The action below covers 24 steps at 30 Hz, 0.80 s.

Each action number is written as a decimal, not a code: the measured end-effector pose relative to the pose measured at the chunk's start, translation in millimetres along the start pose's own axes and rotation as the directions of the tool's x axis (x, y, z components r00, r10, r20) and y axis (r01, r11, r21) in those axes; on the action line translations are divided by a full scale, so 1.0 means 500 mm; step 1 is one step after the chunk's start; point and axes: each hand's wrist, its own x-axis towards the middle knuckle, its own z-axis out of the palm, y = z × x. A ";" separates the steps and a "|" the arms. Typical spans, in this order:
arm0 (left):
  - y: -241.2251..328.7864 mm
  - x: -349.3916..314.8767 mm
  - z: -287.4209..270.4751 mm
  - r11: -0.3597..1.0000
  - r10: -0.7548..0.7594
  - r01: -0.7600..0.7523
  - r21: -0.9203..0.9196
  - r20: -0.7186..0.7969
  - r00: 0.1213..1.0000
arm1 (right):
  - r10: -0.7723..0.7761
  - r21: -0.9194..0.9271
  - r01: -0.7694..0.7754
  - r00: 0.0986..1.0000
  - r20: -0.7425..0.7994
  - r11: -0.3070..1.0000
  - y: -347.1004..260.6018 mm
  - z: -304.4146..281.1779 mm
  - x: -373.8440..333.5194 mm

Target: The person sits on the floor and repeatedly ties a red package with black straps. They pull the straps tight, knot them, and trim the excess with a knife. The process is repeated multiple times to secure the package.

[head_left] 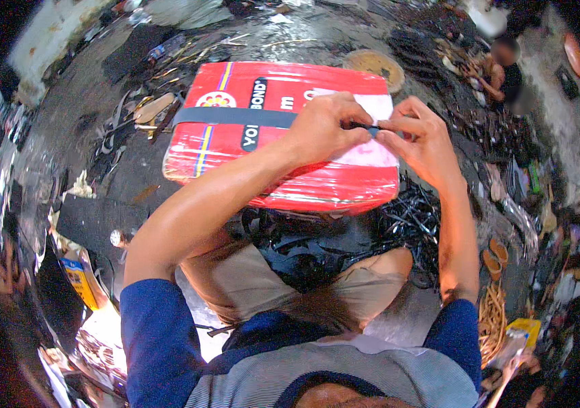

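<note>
A red plastic-wrapped box [235, 163] rests in front of me above my crossed legs. Across its top runs a flat dark strap [245, 117], passing beneath my left forearm. Over the box's right side, my left hand [330, 126] pinches a short dark strip [373, 131] between thumb and fingers. From the other side my right hand [422, 139] grips the same strip, the fingertips of both hands nearly meeting. Whether this strip is one piece with the strap is hidden by my left hand. A pale pink patch [364, 155] covers the box top under the hands.
Glossy black strips [409, 221] lie heaped beside my legs at the right. Beyond the box is a round tan board [375, 66]. Sandals [495, 260] and a tan coil [492, 319] lie at right. A yellow-and-blue package [80, 282] stands at left; another person [497, 75] sits far right.
</note>
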 end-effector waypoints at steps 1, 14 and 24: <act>-0.001 0.000 0.002 1.000 -0.002 0.002 0.005 -0.010 1.000 | 0.042 0.004 -0.042 0.999 -0.006 0.999 -0.011 0.001 -0.002; 0.009 -0.003 -0.009 0.966 -0.218 0.221 -0.132 0.043 0.975 | 0.135 0.153 -0.117 0.984 -0.114 0.981 -0.014 0.028 -0.011; 0.000 -0.002 0.008 0.935 -0.296 0.294 -0.197 0.016 0.955 | 0.403 0.418 -0.273 0.877 -0.262 0.866 0.016 0.097 -0.030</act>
